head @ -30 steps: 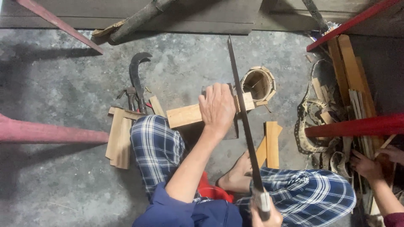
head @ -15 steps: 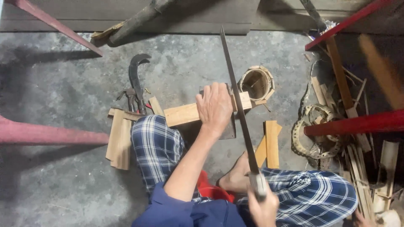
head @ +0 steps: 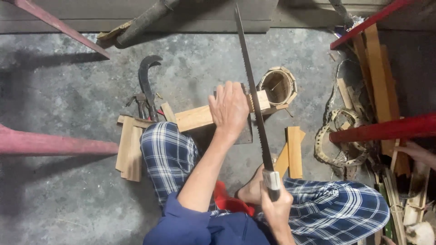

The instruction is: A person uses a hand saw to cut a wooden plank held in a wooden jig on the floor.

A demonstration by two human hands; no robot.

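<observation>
My left hand (head: 230, 109) presses down on a pale wooden plank (head: 195, 118) that lies across a dark block on the concrete floor. My right hand (head: 276, 206) grips the handle of a long, narrow hand saw (head: 250, 86). The toothed blade runs away from me and crosses the plank just right of my left fingers. My knees in blue checked trousers sit on either side of the plank.
A curved sickle (head: 146, 84) and pliers lie left of the plank, beside stacked wood pieces (head: 128, 149). A small round bamboo basket (head: 278, 85) stands past the plank. Wood strips (head: 293, 152) lie right. Red bars (head: 383, 129) and another person's hand (head: 420, 152) are at right.
The saw has slid forward, away from me, across the plank, with my right hand following it. My left hand stays on the plank. The view has shifted slightly.
</observation>
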